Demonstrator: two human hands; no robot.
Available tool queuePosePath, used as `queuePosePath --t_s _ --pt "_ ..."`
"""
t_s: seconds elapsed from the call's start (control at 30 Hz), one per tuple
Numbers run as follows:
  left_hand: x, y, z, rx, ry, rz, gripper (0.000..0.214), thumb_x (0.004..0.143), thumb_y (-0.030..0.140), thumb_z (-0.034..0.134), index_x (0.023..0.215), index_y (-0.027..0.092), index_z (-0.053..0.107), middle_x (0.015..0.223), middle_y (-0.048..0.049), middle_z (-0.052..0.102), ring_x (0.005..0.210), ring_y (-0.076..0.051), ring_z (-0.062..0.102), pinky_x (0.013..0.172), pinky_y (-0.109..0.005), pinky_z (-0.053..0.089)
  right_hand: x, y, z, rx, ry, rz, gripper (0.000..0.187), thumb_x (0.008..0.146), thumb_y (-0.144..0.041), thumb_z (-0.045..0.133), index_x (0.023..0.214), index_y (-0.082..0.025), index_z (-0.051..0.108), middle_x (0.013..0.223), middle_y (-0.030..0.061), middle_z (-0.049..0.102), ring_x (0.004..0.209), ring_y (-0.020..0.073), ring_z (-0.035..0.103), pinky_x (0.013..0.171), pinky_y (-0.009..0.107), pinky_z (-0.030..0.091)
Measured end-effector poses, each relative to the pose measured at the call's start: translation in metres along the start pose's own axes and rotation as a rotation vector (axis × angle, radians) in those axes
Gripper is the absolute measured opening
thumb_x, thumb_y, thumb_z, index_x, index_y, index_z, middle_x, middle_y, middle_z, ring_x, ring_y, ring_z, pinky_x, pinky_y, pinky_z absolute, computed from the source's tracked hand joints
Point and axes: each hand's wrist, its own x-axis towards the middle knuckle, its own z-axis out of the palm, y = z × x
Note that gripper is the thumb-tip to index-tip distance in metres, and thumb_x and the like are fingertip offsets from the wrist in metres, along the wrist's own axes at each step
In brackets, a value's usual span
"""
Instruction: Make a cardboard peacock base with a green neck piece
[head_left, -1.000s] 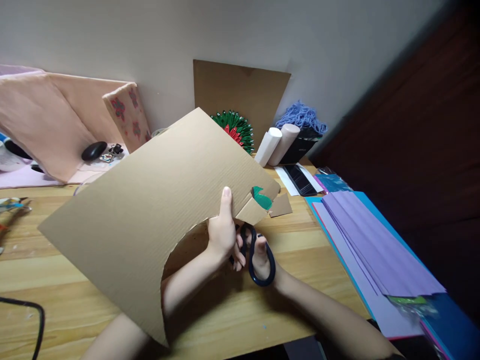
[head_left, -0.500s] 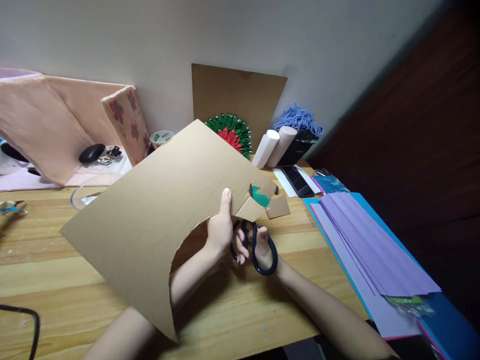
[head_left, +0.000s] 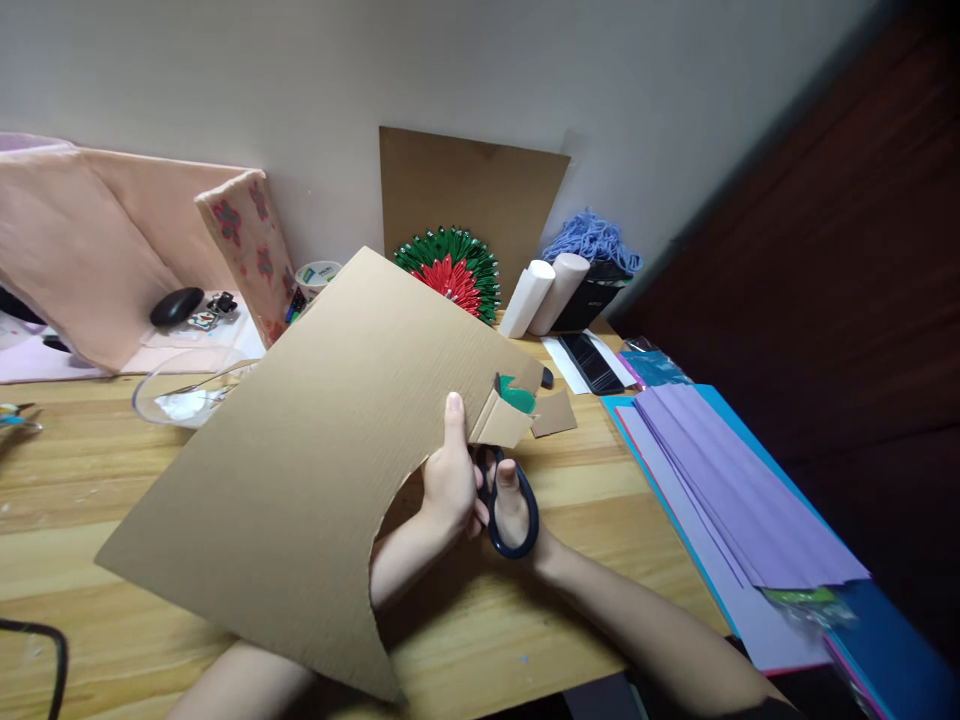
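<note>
A large tan cardboard sheet (head_left: 300,440) is held tilted above the table, with a curved cut-out along its near side. My left hand (head_left: 450,480) grips the sheet at the edge of that curve, thumb on top and fingers underneath. Scissors with dark handles (head_left: 535,515) are in my right hand (head_left: 510,500), thumb through one loop and fingers in the other. Their blades are hidden under the cardboard. Close to them, a strip of the sheet's right edge is scored, beside a green printed patch (head_left: 516,394).
A small cardboard scrap (head_left: 555,414) lies right of the sheet. Purple paper (head_left: 742,490) is stacked on the right. Behind stand white rolls (head_left: 529,298), a phone (head_left: 591,362), a red and green round ornament (head_left: 457,280) and a clear bowl (head_left: 169,400).
The cardboard has turned slightly, its near tip shifting right and its left corner lower. The scissor handles have come closer together and moved left, nearer my left hand.
</note>
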Motion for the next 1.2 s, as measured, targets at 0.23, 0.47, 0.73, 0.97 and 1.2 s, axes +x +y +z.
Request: queuePosePath --t_s 0.23,0.47,0.73,0.97,1.2 --pt "-0.001 0.003 -0.002 -0.062 0.089 -0.049 0.067 0.066 0.082 0.032 0.031 0.025 0.034 0.025 -0.0017 0.037 0.031 -0.016 0.050 0.030 -0.026 0.035 0.000 0.003 -0.002 -0.057 -0.012 -0.008 0.068 0.069 -0.083 0.029 0.066 -0.018 0.049 0.039 -0.0063 0.038 0.034 0.0103 0.044 0.037 0.021 0.039" --pt "0.016 0.032 -0.021 -0.278 0.167 0.574 0.034 0.076 0.048 0.059 0.093 0.019 0.068 0.105 -0.0043 0.069 0.113 -0.019 0.056 0.101 -0.029 0.038 0.008 -0.016 -0.005 0.134 -0.258 0.056 0.075 0.051 -0.091 0.033 0.075 -0.020 0.042 0.046 -0.0066 0.043 0.036 0.0107 0.046 0.043 0.026 0.045" --pt "0.025 0.051 -0.047 -0.317 0.149 0.676 0.038 0.077 0.044 0.060 0.101 0.015 0.067 0.118 -0.0060 0.063 0.118 -0.020 0.052 0.107 -0.031 0.033 0.000 -0.035 -0.002 0.132 -0.561 0.095 0.075 0.052 -0.091 0.028 0.075 -0.021 0.039 0.054 -0.0045 0.043 0.046 0.0127 0.049 0.052 0.031 0.049" --pt "0.029 0.081 -0.090 -0.339 0.124 0.698 0.037 0.071 0.037 0.067 0.098 0.012 0.068 0.109 -0.0084 0.067 0.118 -0.022 0.051 0.107 -0.033 0.034 0.000 -0.023 -0.010 0.020 -0.532 -0.041 0.071 0.056 -0.088 0.035 0.077 -0.020 0.042 0.054 -0.0055 0.041 0.044 0.0101 0.044 0.047 0.026 0.045" --pt "0.008 0.084 -0.112 -0.045 -0.023 0.549 0.032 0.064 0.036 0.074 0.090 0.017 0.071 0.107 -0.0093 0.068 0.108 -0.026 0.058 0.099 -0.037 0.043 0.032 -0.044 -0.033 -0.039 -0.015 -0.263 0.040 0.073 -0.055 0.062 0.068 -0.021 0.041 0.051 -0.0050 0.050 0.044 0.0121 0.051 0.051 0.029 0.048"
